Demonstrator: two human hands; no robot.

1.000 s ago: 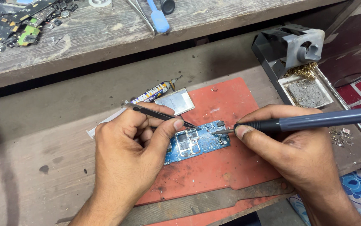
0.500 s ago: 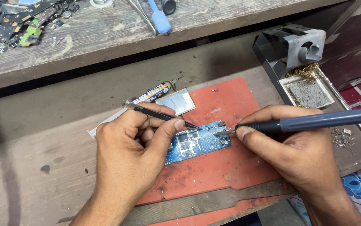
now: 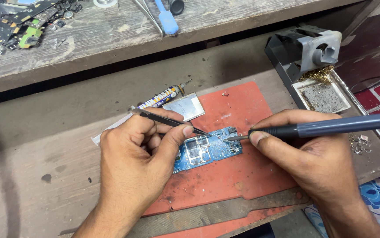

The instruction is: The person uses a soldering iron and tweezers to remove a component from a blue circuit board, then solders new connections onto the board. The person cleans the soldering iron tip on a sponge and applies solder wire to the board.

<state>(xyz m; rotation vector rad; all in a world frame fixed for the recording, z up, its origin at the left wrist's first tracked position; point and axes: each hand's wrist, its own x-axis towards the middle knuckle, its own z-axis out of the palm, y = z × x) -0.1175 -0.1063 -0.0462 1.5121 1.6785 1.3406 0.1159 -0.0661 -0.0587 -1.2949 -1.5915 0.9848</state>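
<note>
L hand (image 3: 132,154) was closed on black tweezers (image 3: 172,122), thumb & fingers pinching them, tips angled down onto the far-left corner of the blue circuit board (image 3: 209,150). R hand (image 3: 313,154) gripped a soldering iron (image 3: 331,128) like a pen, metal tip touching the board's far edge, just right of the tweezer tips. Board lay flat on the red mat (image 3: 238,176), about mid-bench, between both hands.

Step in hand looked like reworking a small part on the board. To do it well, I'd judge: heel of each hand needed to rest on the mat for steadiness; iron tip only on the joint, not dragged over nearby parts; tweezers w/ light pressure so the part didn't flick away (it was too small to make out). Board wasn't clamped, so L fingers pressing it down mattered.

Iron stand w/ brass wool (image 3: 313,53) sat far right, handy for wiping the tip. Flux syringe (image 3: 161,98) lay just beyond the L hand, beside a small shiny metal plate (image 3: 184,106)
</note>
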